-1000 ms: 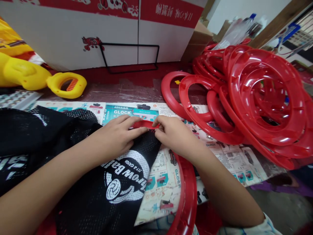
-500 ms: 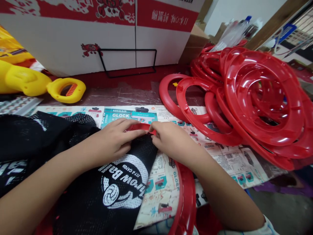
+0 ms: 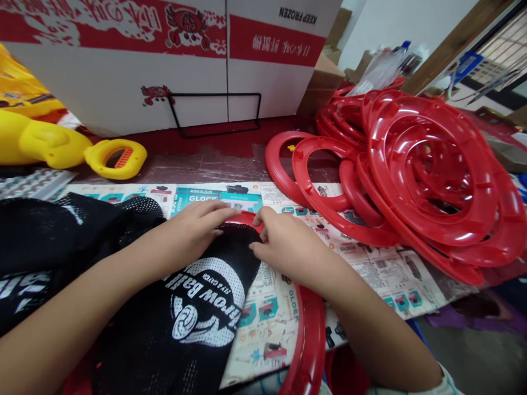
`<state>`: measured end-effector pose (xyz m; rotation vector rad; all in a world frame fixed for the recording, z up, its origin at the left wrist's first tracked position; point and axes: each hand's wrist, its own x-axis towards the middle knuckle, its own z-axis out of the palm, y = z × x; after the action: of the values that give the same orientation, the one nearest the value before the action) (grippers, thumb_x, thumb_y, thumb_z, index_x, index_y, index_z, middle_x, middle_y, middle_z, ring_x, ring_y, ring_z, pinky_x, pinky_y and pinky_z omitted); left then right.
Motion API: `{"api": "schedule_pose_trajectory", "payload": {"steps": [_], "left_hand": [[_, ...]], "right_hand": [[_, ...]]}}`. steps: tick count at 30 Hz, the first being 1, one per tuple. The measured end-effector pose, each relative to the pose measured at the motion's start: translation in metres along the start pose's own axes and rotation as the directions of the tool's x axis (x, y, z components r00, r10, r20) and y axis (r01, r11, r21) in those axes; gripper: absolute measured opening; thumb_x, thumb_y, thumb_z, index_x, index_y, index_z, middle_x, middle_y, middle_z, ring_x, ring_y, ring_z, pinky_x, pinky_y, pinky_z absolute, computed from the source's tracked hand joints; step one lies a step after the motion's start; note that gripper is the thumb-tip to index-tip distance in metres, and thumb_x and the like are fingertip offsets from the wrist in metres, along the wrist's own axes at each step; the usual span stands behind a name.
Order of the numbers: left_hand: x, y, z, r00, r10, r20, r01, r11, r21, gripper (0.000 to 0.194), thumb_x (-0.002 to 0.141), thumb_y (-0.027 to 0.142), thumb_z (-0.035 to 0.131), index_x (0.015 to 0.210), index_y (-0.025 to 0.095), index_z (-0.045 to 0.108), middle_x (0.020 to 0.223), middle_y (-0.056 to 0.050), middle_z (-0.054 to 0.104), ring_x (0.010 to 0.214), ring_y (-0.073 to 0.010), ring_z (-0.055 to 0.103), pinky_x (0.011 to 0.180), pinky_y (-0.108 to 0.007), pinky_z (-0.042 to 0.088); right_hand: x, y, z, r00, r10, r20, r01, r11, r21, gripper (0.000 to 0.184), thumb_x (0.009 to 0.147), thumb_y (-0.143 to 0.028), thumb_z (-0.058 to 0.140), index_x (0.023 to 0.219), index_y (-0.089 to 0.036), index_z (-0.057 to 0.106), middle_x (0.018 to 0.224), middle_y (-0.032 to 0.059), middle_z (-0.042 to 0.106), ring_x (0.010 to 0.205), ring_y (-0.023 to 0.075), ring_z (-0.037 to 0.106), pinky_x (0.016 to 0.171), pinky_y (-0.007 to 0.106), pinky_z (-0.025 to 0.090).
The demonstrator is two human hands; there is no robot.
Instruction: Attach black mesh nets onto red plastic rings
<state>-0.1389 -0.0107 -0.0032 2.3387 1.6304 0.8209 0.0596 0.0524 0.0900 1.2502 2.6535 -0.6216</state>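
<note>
Black mesh netting (image 3: pixel 177 351) with a white "Throw Ball" print is spread below my hands, its far edge lying along a strip of red plastic ring (image 3: pixel 242 218). My left hand (image 3: pixel 191 227) grips this ring and the mesh edge, fingers on top and thumb on the near side. On the other side, my right hand (image 3: pixel 284 241) has its index fingertip on the ring and its thumb at the mesh corner. A curved red ring piece (image 3: pixel 307 334) shows below my right forearm; whether it joins the strip is hidden.
Many red rings (image 3: pixel 428 164) are heaped at the right. Yellow plastic pieces (image 3: pixel 117 159) lie at the left, beside more black netting (image 3: pixel 61 236). A white carton (image 3: pixel 123 82) and a black wire frame (image 3: pixel 218 115) stand behind the printed sheets (image 3: pixel 267 307).
My fingertips have moved apart along the ring, baring more red between them. The mesh edge there now looks smoother. The view has tilted up slightly.
</note>
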Motion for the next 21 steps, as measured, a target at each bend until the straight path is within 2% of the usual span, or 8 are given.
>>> {"api": "schedule_pose_trajectory", "payload": {"steps": [4, 9, 13, 15, 17, 21], "left_hand": [[0.002, 0.001, -0.009, 0.984, -0.176, -0.025, 0.175, 0.984, -0.027, 0.037, 0.093, 0.032, 0.047, 0.127, 0.018, 0.051, 0.125, -0.013, 0.062, 0.117, -0.0284, 0.058, 0.101, -0.048, 0.050], [0.000, 0.001, -0.014, 0.963, -0.253, -0.093, 0.258, 0.965, 0.052, 0.030, 0.092, 0.029, 0.046, 0.116, 0.016, 0.055, 0.115, -0.015, 0.065, 0.108, -0.0300, 0.061, 0.093, -0.049, 0.053], [-0.004, 0.004, -0.020, 0.965, -0.262, -0.007, 0.261, 0.959, 0.111, 0.029, 0.090, 0.026, 0.045, 0.116, 0.016, 0.054, 0.120, -0.016, 0.061, 0.111, -0.0310, 0.058, 0.094, -0.049, 0.051], [-0.006, 0.008, -0.024, 0.962, -0.272, 0.041, 0.264, 0.955, 0.133, 0.028, 0.088, 0.026, 0.046, 0.113, 0.018, 0.055, 0.116, -0.014, 0.061, 0.106, -0.0300, 0.060, 0.090, -0.048, 0.052], [-0.007, 0.015, -0.028, 0.949, -0.305, 0.078, 0.288, 0.941, 0.177, 0.028, 0.086, 0.027, 0.046, 0.110, 0.019, 0.056, 0.112, -0.012, 0.061, 0.101, -0.0300, 0.061, 0.086, -0.047, 0.052], [-0.005, 0.029, -0.029, 0.925, -0.345, 0.162, 0.295, 0.917, 0.271, 0.033, 0.085, 0.027, 0.041, 0.111, 0.016, 0.056, 0.111, -0.015, 0.062, 0.099, -0.0335, 0.062, 0.087, -0.052, 0.051]], "right_hand": [[0.003, -0.004, 0.010, 1.000, -0.028, -0.013, 0.028, 1.000, 0.006, 0.026, 0.080, -0.014, 0.060, 0.106, -0.014, 0.056, 0.081, 0.0048, 0.066, 0.069, 0.0169, 0.055, 0.057, 0.027, 0.030], [0.013, 0.001, 0.014, 0.999, -0.029, -0.040, 0.032, 0.995, 0.092, 0.026, 0.074, -0.007, 0.053, 0.099, -0.014, 0.060, 0.077, 0.0037, 0.065, 0.065, 0.0148, 0.053, 0.056, 0.026, 0.030], [0.015, 0.007, 0.009, 0.995, 0.035, -0.091, -0.019, 0.985, 0.169, 0.021, 0.071, -0.011, 0.055, 0.089, -0.015, 0.064, 0.075, 0.0030, 0.066, 0.062, 0.0138, 0.053, 0.056, 0.027, 0.031], [0.014, 0.007, 0.006, 0.996, 0.012, -0.083, 0.005, 0.980, 0.197, 0.011, 0.070, -0.011, 0.054, 0.074, -0.016, 0.063, 0.072, 0.0020, 0.065, 0.062, 0.0132, 0.053, 0.057, 0.027, 0.031], [0.012, 0.006, 0.005, 0.997, -0.024, -0.076, 0.041, 0.974, 0.223, 0.010, 0.070, -0.011, 0.053, 0.065, -0.017, 0.060, 0.069, 0.0010, 0.063, 0.062, 0.0125, 0.052, 0.058, 0.027, 0.031], [0.012, 0.006, 0.006, 0.992, -0.096, -0.081, 0.116, 0.950, 0.289, 0.007, 0.071, -0.011, 0.054, 0.071, -0.018, 0.056, 0.076, 0.0004, 0.064, 0.068, 0.0129, 0.053, 0.062, 0.026, 0.034]]}}
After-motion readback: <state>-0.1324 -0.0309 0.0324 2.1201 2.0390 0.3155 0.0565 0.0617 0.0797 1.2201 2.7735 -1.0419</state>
